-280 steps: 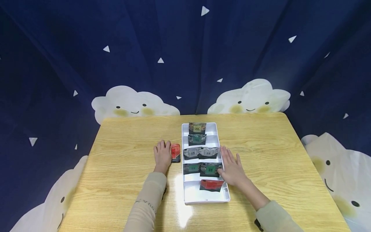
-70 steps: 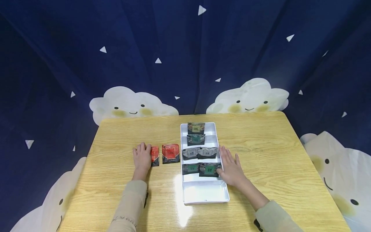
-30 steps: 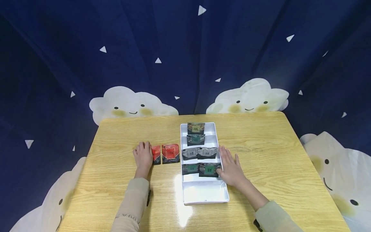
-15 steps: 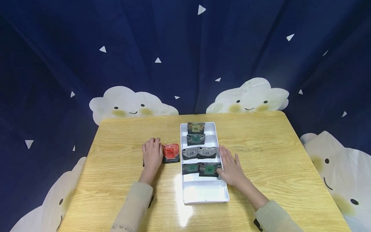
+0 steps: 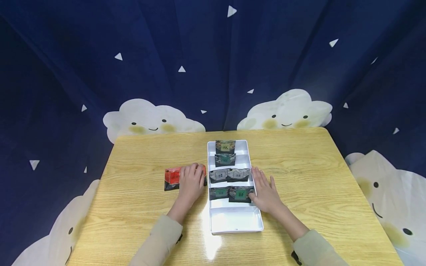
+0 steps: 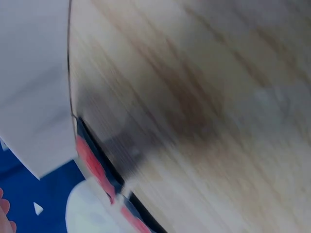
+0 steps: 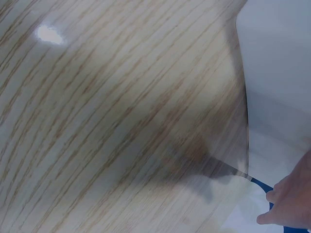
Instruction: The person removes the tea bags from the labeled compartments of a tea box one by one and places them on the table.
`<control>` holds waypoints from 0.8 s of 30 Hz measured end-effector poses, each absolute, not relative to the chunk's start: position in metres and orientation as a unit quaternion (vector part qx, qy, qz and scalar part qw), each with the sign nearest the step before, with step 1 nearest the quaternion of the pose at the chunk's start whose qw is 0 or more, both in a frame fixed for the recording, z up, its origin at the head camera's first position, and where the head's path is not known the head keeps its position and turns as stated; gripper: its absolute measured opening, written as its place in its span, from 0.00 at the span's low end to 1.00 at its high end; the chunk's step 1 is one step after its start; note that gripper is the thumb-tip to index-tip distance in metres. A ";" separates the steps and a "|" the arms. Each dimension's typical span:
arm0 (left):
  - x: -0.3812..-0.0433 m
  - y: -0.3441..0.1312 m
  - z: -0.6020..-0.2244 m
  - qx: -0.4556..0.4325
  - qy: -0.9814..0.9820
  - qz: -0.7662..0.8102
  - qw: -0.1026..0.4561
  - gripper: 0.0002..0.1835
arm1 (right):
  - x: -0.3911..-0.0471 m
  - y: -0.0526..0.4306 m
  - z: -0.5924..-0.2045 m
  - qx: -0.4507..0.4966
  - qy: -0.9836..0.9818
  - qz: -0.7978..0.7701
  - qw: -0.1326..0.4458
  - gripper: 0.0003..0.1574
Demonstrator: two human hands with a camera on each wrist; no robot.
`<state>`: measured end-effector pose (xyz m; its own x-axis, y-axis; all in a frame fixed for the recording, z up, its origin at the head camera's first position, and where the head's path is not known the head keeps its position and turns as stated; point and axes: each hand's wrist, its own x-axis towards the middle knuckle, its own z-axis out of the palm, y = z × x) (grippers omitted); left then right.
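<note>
Navy curtain (image 5: 213, 44) filled the background, with smiling white clouds (image 5: 154, 116) and scattered white triangles (image 5: 232, 11) printed on it. Before it stood a table (image 5: 299, 159) with a pale, long-grained wooden top and a bright streak of glare near the front. On it lay a white tray (image 5: 236, 221), divided crosswise into compartments. Two beige sleeves (image 5: 159, 240) reached in from the near side. Along the tray's right side lay the right hand (image 5: 266, 192), fingers straight, the outermost slightly apart, thumb out at the rim by a green-labelled packet (image 5: 240, 194). The left hand (image 5: 190, 183) was over two red-and-black packets (image 5: 171, 179) on the wood just left of the tray; its fingers were bent, and whether they pinched anything could not be told. Further back in the tray were two grey packets (image 5: 238, 175) and one yellow-labelled packet (image 5: 225, 147).

From the left wrist, the red-and-black packets appeared edge-on with a narrow gap between them, which the hand covered in the head view. From the right wrist, the tray's plain outer wall showed beside shadowed grain.
</note>
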<state>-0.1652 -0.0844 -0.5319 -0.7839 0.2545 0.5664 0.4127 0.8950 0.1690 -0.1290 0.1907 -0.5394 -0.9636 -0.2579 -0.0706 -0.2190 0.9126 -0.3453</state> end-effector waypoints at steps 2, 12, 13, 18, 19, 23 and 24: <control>-0.161 -0.080 -0.531 -0.198 -0.929 -0.143 0.278 0.11 | -0.129 0.190 -0.539 -0.121 0.976 -0.169 0.058 0.54; -0.146 -0.062 -0.531 -0.263 -0.926 -0.105 0.247 0.24 | -0.129 0.190 -0.539 -0.119 0.978 -0.163 0.058 0.54; -0.145 -0.060 -0.531 -0.268 -0.927 -0.102 0.241 0.25 | -0.129 0.190 -0.539 -0.119 0.978 -0.163 0.058 0.54; -0.140 -0.056 -0.530 -0.293 -0.932 -0.082 0.198 0.22 | -0.129 0.190 -0.540 -0.123 0.977 -0.168 0.047 0.54; -0.140 -0.055 -0.530 -0.297 -0.933 -0.076 0.189 0.21 | -0.129 0.190 -0.540 -0.123 0.977 -0.169 0.045 0.54; -0.139 -0.054 -0.531 -0.313 -0.934 -0.057 0.165 0.16 | -0.128 0.190 -0.540 -0.124 0.977 -0.170 0.043 0.54; -0.139 -0.053 -0.531 -0.316 -0.933 -0.054 0.162 0.15 | -0.128 0.190 -0.539 -0.124 0.977 -0.170 0.045 0.54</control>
